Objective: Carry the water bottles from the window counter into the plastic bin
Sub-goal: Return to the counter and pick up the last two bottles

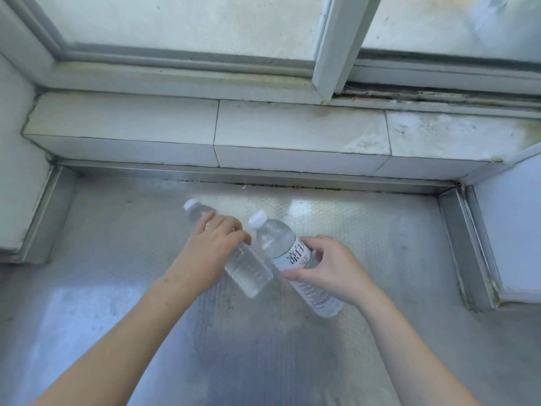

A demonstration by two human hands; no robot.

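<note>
Two clear water bottles with white caps are over the metal window counter (380,259), both tilted with caps pointing away to the upper left. My left hand (215,244) grips the left bottle (248,269) round its middle, covering its label. My right hand (330,266) holds the right bottle (279,243) at its white label, thumb underneath and fingers over the top. The two bottles lie side by side, almost touching. No plastic bin is in view.
A white tiled ledge (292,133) runs behind the counter under a sliding window frame (336,54). A raised metal lip (456,230) borders the counter on the right, another on the left (44,215). A white wall panel (512,230) stands at the right.
</note>
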